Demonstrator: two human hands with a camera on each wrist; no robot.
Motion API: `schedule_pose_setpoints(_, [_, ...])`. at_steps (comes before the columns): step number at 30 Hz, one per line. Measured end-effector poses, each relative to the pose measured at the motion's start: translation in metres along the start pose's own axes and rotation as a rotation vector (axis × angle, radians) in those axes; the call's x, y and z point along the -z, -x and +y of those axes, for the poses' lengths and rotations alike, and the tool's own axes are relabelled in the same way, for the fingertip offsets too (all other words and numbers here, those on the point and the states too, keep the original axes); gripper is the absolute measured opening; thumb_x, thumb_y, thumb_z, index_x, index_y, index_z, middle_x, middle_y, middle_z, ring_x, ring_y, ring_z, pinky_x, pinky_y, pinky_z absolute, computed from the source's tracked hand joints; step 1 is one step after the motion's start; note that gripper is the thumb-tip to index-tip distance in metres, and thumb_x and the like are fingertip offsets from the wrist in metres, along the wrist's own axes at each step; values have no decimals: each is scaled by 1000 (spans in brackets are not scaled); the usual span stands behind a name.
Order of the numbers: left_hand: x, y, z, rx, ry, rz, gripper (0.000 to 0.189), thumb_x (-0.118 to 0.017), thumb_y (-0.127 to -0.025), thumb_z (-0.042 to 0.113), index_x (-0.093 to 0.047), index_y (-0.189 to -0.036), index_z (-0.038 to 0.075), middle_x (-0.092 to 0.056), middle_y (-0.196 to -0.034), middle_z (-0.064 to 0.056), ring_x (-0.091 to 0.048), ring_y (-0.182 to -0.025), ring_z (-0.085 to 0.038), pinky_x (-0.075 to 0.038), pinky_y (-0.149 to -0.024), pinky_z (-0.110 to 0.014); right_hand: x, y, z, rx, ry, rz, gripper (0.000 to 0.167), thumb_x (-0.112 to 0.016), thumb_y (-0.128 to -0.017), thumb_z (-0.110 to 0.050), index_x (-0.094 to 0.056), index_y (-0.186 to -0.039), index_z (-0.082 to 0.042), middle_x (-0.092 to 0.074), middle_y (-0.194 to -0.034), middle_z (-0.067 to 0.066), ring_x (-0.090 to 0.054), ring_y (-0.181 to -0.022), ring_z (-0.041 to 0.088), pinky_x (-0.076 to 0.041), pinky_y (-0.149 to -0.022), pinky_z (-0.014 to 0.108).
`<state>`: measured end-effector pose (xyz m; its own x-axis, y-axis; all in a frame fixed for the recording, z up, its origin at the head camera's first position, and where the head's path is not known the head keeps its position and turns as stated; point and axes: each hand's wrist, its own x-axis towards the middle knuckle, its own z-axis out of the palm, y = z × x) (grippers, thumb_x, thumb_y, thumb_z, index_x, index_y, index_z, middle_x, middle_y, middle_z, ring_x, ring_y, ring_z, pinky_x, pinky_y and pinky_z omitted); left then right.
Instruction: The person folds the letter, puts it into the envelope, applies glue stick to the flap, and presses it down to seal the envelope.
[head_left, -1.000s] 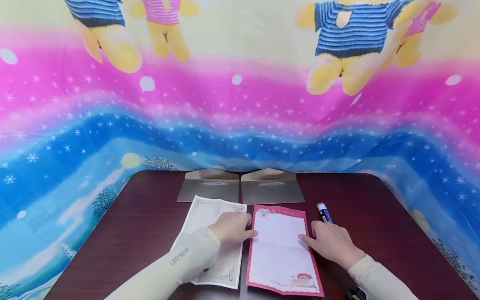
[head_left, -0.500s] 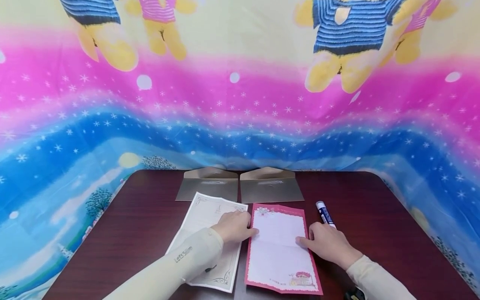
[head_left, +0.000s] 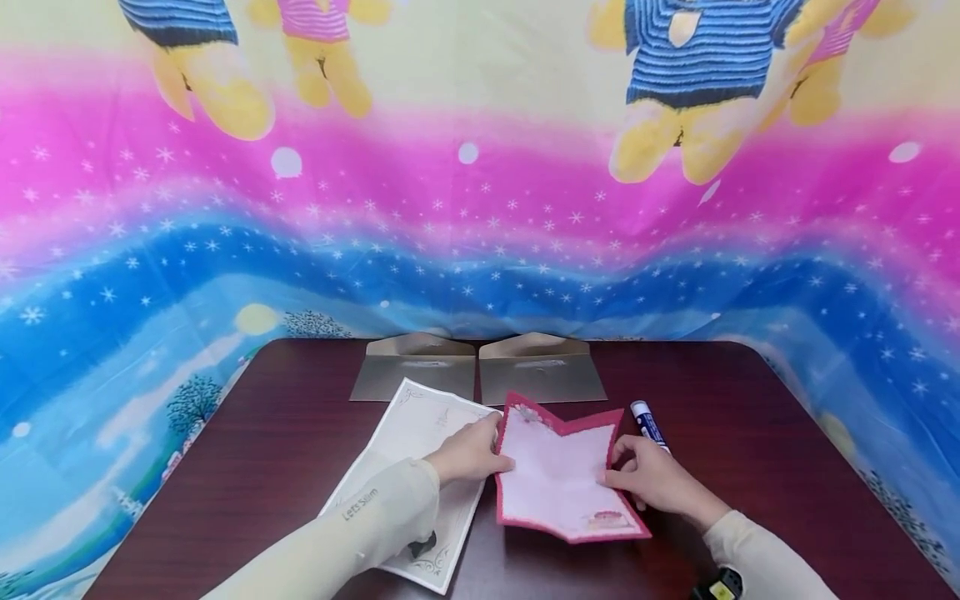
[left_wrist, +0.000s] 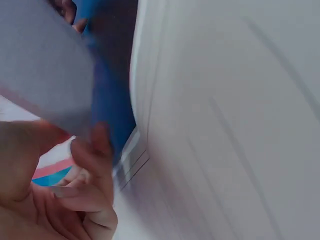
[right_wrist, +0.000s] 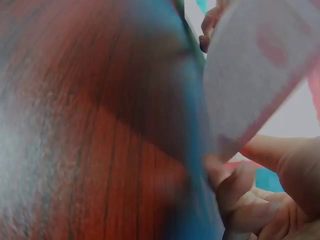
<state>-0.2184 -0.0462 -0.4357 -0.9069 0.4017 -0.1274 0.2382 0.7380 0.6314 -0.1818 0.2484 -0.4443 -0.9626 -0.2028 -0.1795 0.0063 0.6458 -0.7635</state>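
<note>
A pink-bordered sheet of letter paper is held up off the table, bent inward along its creases so its top edge dips in a V. My left hand pinches its left edge between thumb and fingers. On the opposite edge, my right hand pinches it the same way. Both wrist views show thumb and fingertips meeting on the lifted paper. Under my left forearm lies a cream sheet with a scrollwork border, partly covered by the sleeve.
Two grey-brown envelopes, a left one and a right one, lie flaps up at the back of the dark wooden table. A blue-and-white tube lies just beyond my right hand. A printed cloth hangs behind.
The pink-bordered paper has been raised from the table and has bent into a V. My right fingers have moved from resting at its edge to pinching it.
</note>
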Motion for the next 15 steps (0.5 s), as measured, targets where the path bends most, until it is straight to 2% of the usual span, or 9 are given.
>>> schedule_pose_setpoints(3, [0, 1, 0, -1, 71, 5, 50, -77, -86, 19, -58, -128, -1, -72, -98, -9, -62, -87, -16, -54, -87, -40, 2, -1, 3, 7, -90, -34, 40, -78, -89, -23, -53, -107, 2, -56, -60, 2, -47, -45, 12, -46, -45, 28])
schedule_pose_setpoints(8, [0, 3, -1, -46, 170, -2, 20, -72, -90, 13, -67, -105, 0, -73, -91, -10, -60, -80, -13, -54, -82, -33, 5, -1, 4, -12, -118, -58, 43, -73, -93, -29, -56, -118, 2, -57, -62, 2, -49, -48, 13, -45, -47, 26])
schedule_pose_setpoints(11, [0, 3, -3, -82, 242, -12, 15, -70, -92, 10, -69, -101, -2, -75, -90, -14, -63, -79, -11, -54, -77, -29, 6, -2, 3, -3, -128, -66, 37, -68, -97, -31, -60, -114, 1, -53, -61, 1, -48, -49, 11, -42, -47, 24])
schedule_pose_setpoints(15, [2, 4, -4, -79, 351, -27, 17, -66, -95, 10, -71, -103, -5, -77, -86, -14, -62, -72, -8, -50, -67, -22, 8, -3, 2, 5, -166, -65, 30, -63, -100, -29, -65, -105, 1, -49, -59, -2, -44, -49, 8, -39, -46, 22])
